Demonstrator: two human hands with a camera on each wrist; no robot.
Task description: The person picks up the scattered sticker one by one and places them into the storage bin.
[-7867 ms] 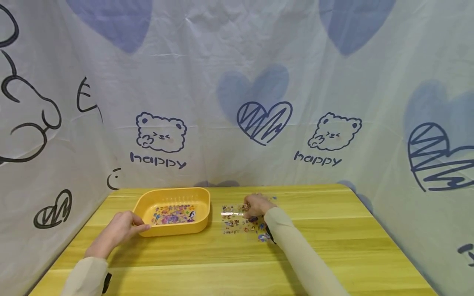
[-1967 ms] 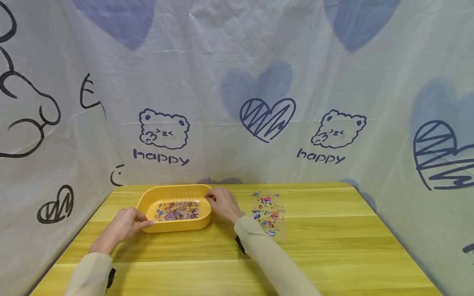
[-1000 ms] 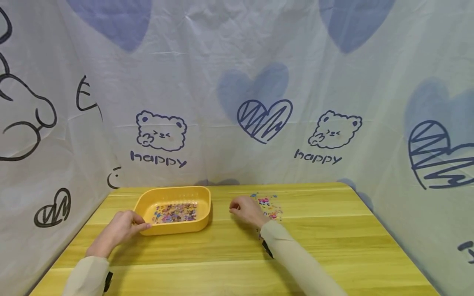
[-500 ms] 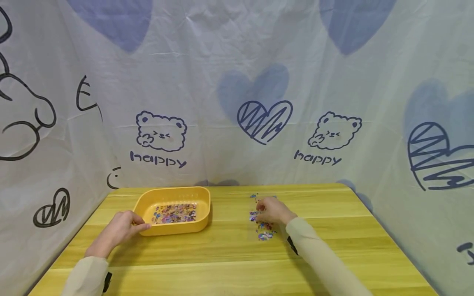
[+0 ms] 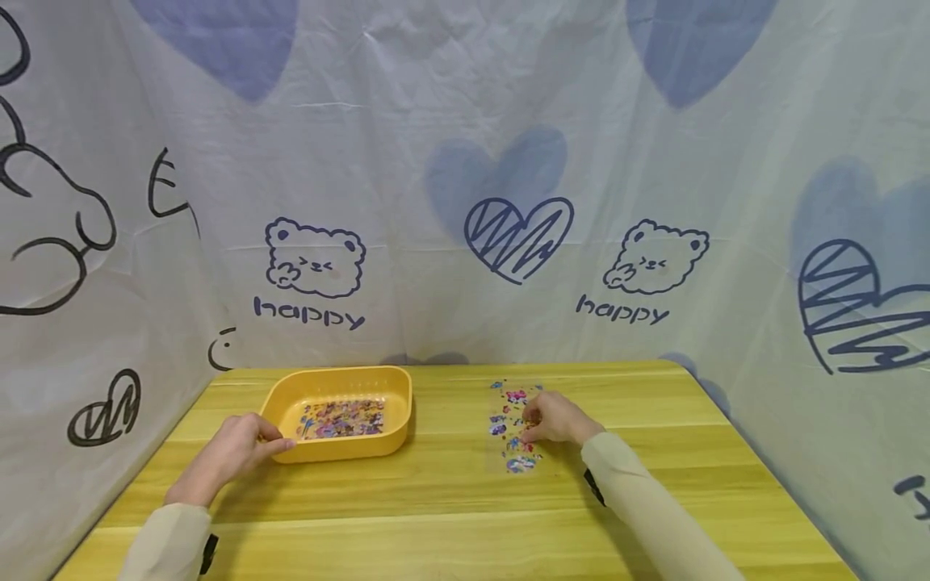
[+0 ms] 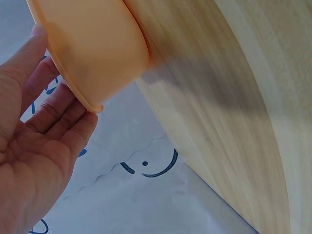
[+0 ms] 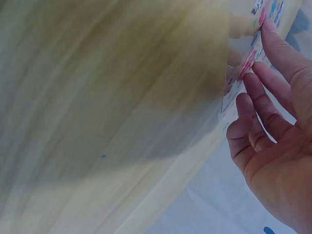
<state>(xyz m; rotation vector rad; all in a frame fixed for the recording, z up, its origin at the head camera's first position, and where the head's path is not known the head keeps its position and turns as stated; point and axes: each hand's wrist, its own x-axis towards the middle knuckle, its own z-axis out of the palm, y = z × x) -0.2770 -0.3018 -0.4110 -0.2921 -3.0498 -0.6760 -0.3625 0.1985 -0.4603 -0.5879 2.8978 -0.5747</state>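
A yellow plastic basket [image 5: 401, 420] stands at the left of the table, with colourful patterned clear sticker sheets [image 5: 349, 418] lying on its bottom. My left hand [image 5: 236, 448] grips its near left corner, thumb over the rim and fingers curled beneath it, as the left wrist view shows of the hand [image 6: 46, 122]. To the right, a clear sticker sheet [image 5: 517, 465] printed with blue and pink figures lies flat on the wood. My right hand [image 5: 559, 420] touches its right side. In the right wrist view, the fingertips of that hand [image 7: 273, 107] rest apart on the sheet [image 7: 246, 63].
The wooden table [image 5: 450, 516] has a back edge close to a white cloth [image 5: 436, 307] printed with hearts and bears. More cloth hangs at both sides. Bare wood shows between the basket and the sheet.
A brown-patterned sheet has gone from the table into the basket, carried by my right hand, which then came back right to the remaining sheet. My left hand has stayed on the basket's rim.
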